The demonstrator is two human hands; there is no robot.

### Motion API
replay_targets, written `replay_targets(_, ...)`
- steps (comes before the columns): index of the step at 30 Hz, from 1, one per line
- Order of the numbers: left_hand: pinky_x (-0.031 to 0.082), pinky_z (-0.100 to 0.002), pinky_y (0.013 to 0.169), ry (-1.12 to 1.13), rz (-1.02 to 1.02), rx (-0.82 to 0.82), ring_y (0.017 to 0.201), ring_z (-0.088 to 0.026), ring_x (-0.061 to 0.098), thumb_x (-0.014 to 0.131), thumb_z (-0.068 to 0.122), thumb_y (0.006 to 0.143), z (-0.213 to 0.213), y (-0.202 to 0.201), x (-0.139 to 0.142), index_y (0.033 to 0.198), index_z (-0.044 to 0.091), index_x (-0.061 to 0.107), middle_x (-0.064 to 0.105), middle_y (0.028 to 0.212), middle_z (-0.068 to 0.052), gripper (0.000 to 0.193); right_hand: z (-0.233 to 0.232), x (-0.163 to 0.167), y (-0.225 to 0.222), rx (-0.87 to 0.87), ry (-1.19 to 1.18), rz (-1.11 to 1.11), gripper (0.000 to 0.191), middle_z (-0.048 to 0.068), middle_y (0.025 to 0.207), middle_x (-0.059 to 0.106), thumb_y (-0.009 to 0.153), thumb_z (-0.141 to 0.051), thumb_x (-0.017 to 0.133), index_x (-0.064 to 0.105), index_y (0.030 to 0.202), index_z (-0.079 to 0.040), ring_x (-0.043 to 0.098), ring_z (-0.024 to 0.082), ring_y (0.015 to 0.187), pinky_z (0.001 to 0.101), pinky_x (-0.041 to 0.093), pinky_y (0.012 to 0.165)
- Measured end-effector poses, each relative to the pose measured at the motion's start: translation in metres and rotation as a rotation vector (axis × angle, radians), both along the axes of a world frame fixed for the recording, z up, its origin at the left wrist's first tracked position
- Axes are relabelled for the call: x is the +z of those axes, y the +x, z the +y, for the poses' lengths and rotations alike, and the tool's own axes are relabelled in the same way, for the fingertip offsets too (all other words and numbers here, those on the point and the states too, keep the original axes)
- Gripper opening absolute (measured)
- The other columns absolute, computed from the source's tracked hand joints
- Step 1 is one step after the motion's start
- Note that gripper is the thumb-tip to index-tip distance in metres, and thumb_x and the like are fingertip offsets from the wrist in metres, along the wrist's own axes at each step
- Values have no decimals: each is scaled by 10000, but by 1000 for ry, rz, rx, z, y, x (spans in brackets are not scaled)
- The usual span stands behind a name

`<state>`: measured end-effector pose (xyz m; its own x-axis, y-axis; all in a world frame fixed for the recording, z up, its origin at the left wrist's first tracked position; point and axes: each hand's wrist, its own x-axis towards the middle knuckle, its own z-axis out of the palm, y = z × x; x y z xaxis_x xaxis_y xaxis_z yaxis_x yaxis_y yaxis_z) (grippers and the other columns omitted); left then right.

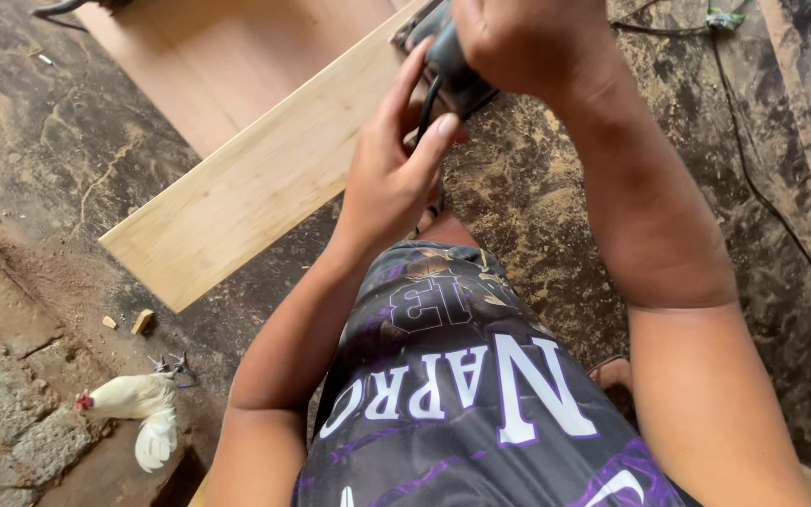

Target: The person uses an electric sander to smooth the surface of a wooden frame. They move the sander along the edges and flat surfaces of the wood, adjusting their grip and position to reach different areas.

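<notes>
At the top centre of the frame the right hand (527, 42) is closed over the top of a dark power tool (452, 66), which rests at the near edge of a pale wooden board (265, 169); how tightly the fingers wrap it cannot be told, since the hand covers most of the body. The left hand (391, 174), just below, is half open, thumb and fingers raised toward the tool's black cord (427, 103), touching or nearly touching it where it leaves the housing. The likeliest trouble is that cord: it hangs right beside the tool and between the hands, so it could snag or be caught under the tool at the board's edge. The board lies slanted from centre left to the top, propped over a larger brown panel (227, 56), and its lower left corner juts out unsupported, so pressure near it might tip it. Another cable (753, 178) trails across the sawdust-strewn floor (556, 216) on the right. A white chicken (138, 404) and small wood offcuts (143, 321) sit lower left, well apart. Open room lies mostly to the left of the board.
</notes>
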<state>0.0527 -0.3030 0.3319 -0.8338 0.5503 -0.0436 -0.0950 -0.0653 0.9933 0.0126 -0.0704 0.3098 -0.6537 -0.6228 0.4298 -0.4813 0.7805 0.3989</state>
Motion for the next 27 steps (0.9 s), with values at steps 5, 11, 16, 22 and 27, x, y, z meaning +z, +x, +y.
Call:
replay_targets(5, 563, -250, 888, -15, -98, 70, 975, -115, 668, 623, 128, 1014, -100, 22, 22, 1556, 37, 384, 669, 1064, -70, 600, -124, 47, -1, -90, -584, -471, 42, 81, 681, 636, 827, -112, 655, 674, 805, -82, 576, 230, 503, 414, 453, 452)
replay_targets(11, 318, -180, 470, 138, -353, 351, 554, -19, 424, 549, 73, 1075, -188, 62, 41, 1468, 8, 400, 660, 970, -141, 425, -247, 65, 10, 87, -627, -459, 113, 60, 587, 602, 788, -161, 638, 639, 704, -84, 529, 170, 463, 367, 430, 388)
replay_targets(16, 339, -171, 478, 254, -414, 327, 568, -17, 449, 537, 57, 1058, -181, 67, 31, 1460, 27, 402, 651, 967, -123, 425, -235, 63, 14, 77, -644, -575, 137, 26, 588, 588, 825, -141, 629, 623, 697, -93, 481, 138, 461, 345, 407, 390)
replay_targets(22, 444, -188, 516, 42, -286, 168, 598, -34, 524, 572, 51, 1021, -110, 61, 3, 1348, 12, 514, 661, 890, -50, 334, -123, 37, 3, -121, -658, -494, 167, 25, 606, 569, 874, -171, 657, 621, 722, -112, 481, 129, 466, 334, 385, 396)
replay_targets(27, 486, -224, 579, -35, -296, -58, 648, -63, 578, 637, 94, 995, -53, 70, -21, 1128, 3, 627, 672, 833, -33, 162, -16, 6, -17, -104, -426, -393, 117, -10, 704, 654, 1000, -61, 639, 700, 900, -65, 584, 82, 546, 289, 446, 447)
